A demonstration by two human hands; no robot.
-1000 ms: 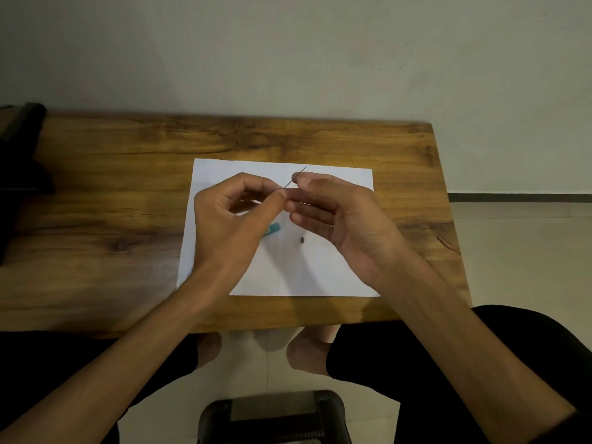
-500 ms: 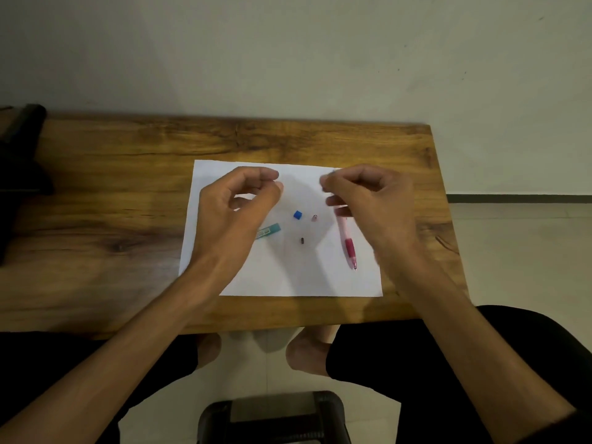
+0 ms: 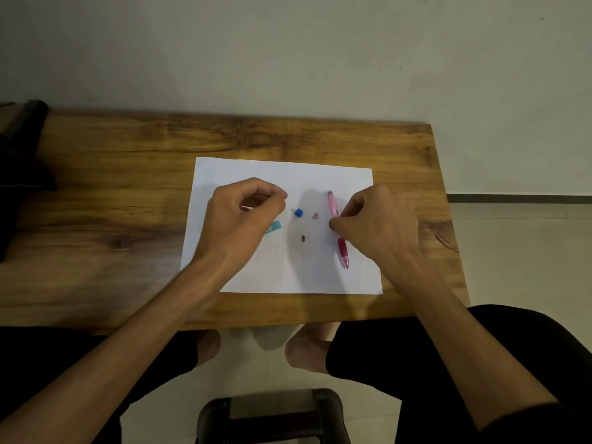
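Pen lies on the paper, right of middle, with the right hand pinching its barrel. Left hand is curled, thumb to fingertip, can't tell if anything's in it.

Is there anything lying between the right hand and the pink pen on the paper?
Nothing visible does. The fingertips of the right hand are at the middle of the pink pen and hide part of it. The blue cap, small pink piece and small black piece lie left of it, apart.
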